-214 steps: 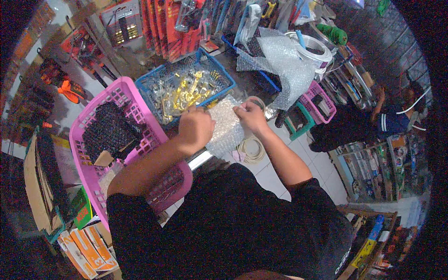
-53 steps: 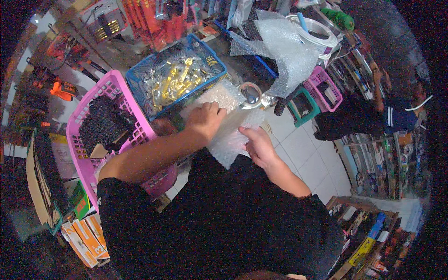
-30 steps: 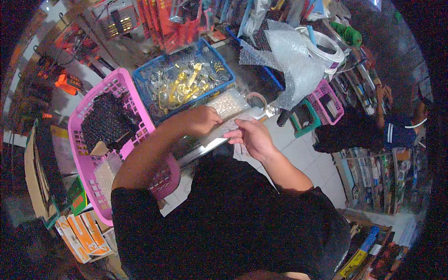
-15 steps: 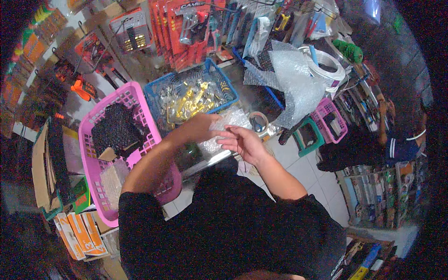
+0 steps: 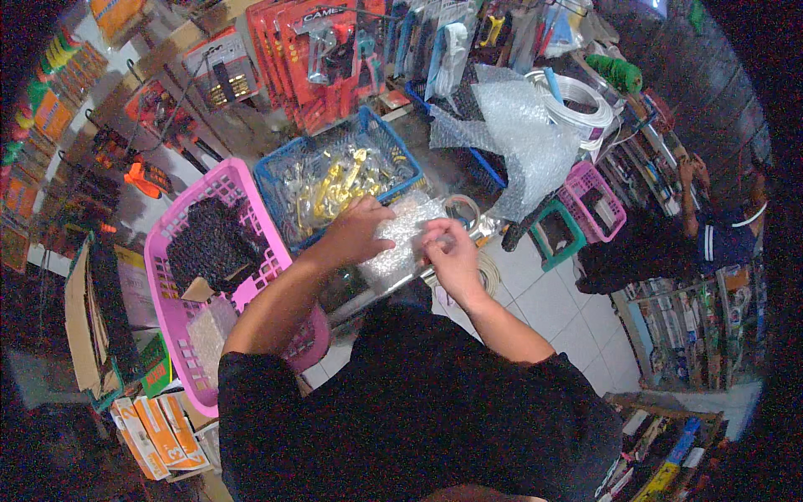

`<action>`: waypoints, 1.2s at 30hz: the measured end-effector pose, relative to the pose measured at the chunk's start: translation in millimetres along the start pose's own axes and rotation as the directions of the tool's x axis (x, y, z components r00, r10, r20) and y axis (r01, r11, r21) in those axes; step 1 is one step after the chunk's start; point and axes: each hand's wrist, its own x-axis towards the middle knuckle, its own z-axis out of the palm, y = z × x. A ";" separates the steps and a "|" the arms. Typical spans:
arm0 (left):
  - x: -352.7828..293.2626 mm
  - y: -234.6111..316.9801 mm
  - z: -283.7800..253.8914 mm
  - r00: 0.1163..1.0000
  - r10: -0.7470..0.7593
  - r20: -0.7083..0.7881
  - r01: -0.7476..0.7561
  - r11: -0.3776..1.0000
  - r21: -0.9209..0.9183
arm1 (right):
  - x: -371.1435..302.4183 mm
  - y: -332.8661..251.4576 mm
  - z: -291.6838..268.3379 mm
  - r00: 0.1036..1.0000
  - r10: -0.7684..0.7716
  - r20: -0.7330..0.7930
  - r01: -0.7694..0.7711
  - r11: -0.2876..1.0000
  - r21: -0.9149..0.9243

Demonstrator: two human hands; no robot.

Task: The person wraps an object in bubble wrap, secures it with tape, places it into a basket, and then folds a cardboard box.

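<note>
A bundle in clear bubble wrap (image 5: 400,243) lies on the counter in front of me. My left hand (image 5: 358,233) holds it down from the left, thumb along its near side and fingers over the far corner. At the right edge of the bundle is my right hand (image 5: 452,258), its fingers curled toward the thumb in a pinch; whatever is between the fingertips is too small to make out. Just beyond that hand stands a roll of tape (image 5: 464,211). Behind the bundle, a blue basket (image 5: 276,188) holds gold and silver metal pieces in clear packs.
On the left is a pink basket (image 5: 159,293) with black netting and a wrapped piece. Loose bubble wrap (image 5: 535,125) drapes at right, near a coil of white cable (image 5: 577,109). A green basket (image 5: 548,259) stands lower; another person (image 5: 723,238) is at far right.
My left hand has drawn back leftward, uncovering more of the wrapped bundle. The right hand's fingers, outstretched before, have curled in at its right edge. The view has shifted slightly.
</note>
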 end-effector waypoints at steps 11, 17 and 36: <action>6.0 55.8 -2.6 0.926 0.193 0.323 -0.093 0.949 -0.301 | -65.4 -5.9 -2.4 0.909 0.409 -0.083 -0.360 0.869 0.339; -7.2 57.9 2.8 0.913 0.284 0.293 -0.104 0.856 -0.507 | -65.0 8.9 -5.6 0.924 0.377 -0.068 -0.336 0.883 0.328; -19.3 47.1 25.1 0.998 -0.026 0.050 0.012 0.967 0.253 | -80.9 2.9 -19.8 0.892 0.443 -0.088 -0.365 0.822 0.437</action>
